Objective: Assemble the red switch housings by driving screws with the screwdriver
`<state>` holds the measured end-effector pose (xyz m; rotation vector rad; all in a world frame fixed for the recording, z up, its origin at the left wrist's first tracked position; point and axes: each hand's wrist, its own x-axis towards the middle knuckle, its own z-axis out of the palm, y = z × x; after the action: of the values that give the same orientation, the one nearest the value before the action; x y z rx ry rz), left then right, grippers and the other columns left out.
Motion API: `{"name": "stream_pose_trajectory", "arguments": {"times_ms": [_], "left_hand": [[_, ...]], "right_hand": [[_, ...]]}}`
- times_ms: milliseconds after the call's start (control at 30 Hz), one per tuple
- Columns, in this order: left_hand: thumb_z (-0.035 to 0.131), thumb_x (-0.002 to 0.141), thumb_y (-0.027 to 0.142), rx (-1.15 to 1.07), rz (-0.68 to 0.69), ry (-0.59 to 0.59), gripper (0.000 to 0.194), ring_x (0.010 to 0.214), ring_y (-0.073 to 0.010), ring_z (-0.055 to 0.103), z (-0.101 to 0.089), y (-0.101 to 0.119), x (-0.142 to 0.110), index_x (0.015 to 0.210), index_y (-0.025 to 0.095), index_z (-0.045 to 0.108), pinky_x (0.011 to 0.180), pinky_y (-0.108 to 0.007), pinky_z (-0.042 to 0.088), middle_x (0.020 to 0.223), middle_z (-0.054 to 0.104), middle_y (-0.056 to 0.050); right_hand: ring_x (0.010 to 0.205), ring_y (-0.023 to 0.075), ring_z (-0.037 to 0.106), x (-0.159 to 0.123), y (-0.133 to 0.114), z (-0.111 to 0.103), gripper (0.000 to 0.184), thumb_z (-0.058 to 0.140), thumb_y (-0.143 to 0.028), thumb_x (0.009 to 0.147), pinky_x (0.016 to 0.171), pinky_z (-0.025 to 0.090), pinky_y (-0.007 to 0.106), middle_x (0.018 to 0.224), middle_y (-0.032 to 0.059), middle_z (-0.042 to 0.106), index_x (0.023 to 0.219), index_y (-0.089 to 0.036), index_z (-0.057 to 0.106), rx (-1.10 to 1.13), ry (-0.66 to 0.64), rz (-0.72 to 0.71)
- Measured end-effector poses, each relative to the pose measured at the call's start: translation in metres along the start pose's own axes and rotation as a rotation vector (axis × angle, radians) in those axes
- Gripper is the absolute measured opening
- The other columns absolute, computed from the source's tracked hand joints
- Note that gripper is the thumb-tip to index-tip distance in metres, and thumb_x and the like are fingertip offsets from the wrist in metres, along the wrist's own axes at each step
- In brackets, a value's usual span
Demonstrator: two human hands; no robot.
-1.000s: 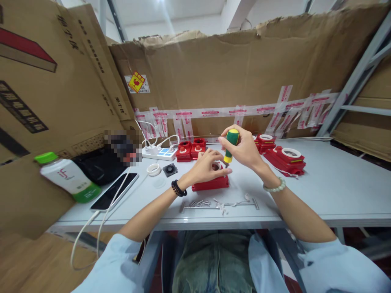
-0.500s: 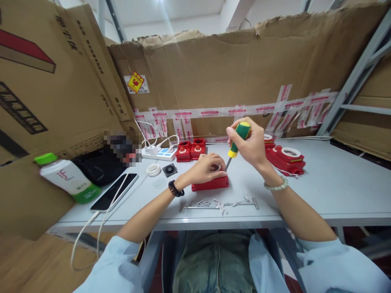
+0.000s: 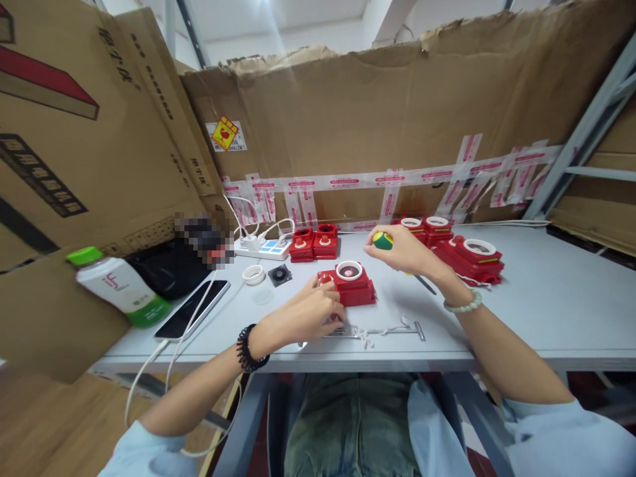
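Note:
My right hand is wrapped round a screwdriver with a green and yellow handle. Its metal shaft shows below the hand, slanting down to the right and clear of the red housing. This red housing, topped by a white ring, sits in the middle of the table. My left hand is just in front of it, with the fingers bent down over the small metal screws. The fingertips are close together, and whatever they pinch is hidden. A T-shaped metal rod lies beside the screws.
Red units stand by a white power strip, with more red housings at the right. On the left are a loose white ring, a black square part, a phone and a bottle. Cardboard walls the back.
My left hand has let go of the red housing and come down to the screws. The screwdriver has been lifted off the housing and tipped, its tip now pointing right.

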<state>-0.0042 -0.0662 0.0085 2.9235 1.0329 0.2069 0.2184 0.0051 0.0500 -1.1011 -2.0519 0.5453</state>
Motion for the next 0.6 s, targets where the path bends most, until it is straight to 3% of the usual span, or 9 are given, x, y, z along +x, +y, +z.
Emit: {"name": "stream_pose_trajectory", "arguments": {"times_ms": [67,167,300,367,467,600], "left_hand": [[0.063,0.088,0.024,0.010,-0.005,-0.030,0.011,0.088,-0.0192,0.057,0.000,0.001,-0.002,0.083,0.021,0.072,0.080,-0.034,0.029,0.079,0.068,-0.002],[0.061,0.089,0.029,-0.001,-0.017,-0.021,0.012,0.086,-0.0188,0.057,-0.005,0.001,-0.005,0.088,0.022,0.072,0.081,-0.035,0.031,0.081,0.068,-0.001],[0.057,0.090,0.033,-0.006,-0.074,0.203,0.018,0.098,-0.0227,0.057,-0.012,-0.007,0.000,0.100,0.021,0.067,0.087,-0.038,0.036,0.104,0.066,-0.006],[0.062,0.086,0.043,-0.031,-0.124,0.295,0.040,0.113,-0.0284,0.053,-0.010,-0.018,0.009,0.117,0.019,0.059,0.093,-0.042,0.038,0.123,0.059,-0.012],[0.071,0.073,0.057,-0.161,-0.134,0.227,0.082,0.126,-0.0346,0.048,0.001,-0.039,0.026,0.138,0.018,0.040,0.099,-0.046,0.040,0.141,0.047,-0.017],[0.076,0.069,0.049,-0.379,-0.076,0.146,0.081,0.112,-0.0287,0.061,0.015,-0.058,0.040,0.136,0.021,0.040,0.094,-0.040,0.047,0.128,0.060,-0.012]], "right_hand": [[0.045,0.0100,0.048,-0.001,0.004,0.001,0.014,0.062,-0.030,0.073,0.040,0.036,0.023,0.060,0.0010,0.059,0.070,-0.016,0.061,-0.090,-0.050,0.014],[0.041,0.0125,0.048,-0.004,0.012,0.001,0.018,0.061,-0.034,0.073,0.037,0.035,0.025,0.055,0.0029,0.061,0.067,-0.017,0.061,-0.155,-0.200,0.160],[0.039,0.0119,0.048,-0.012,0.027,-0.002,0.025,0.062,-0.038,0.074,0.036,0.038,0.025,0.057,0.0051,0.066,0.060,-0.018,0.057,-0.203,-0.426,0.274],[0.040,0.0114,0.049,-0.015,0.032,-0.003,0.026,0.062,-0.038,0.072,0.038,0.038,0.025,0.057,0.0054,0.067,0.058,-0.017,0.058,-0.226,-0.493,0.305],[0.042,0.0103,0.047,-0.018,0.034,0.000,0.024,0.061,-0.035,0.071,0.039,0.037,0.024,0.059,0.0056,0.068,0.057,-0.016,0.060,-0.224,-0.560,0.355],[0.044,0.0092,0.046,-0.017,0.033,0.006,0.021,0.057,-0.032,0.068,0.040,0.037,0.022,0.061,0.0045,0.069,0.059,-0.015,0.062,-0.184,-0.643,0.379]]}}
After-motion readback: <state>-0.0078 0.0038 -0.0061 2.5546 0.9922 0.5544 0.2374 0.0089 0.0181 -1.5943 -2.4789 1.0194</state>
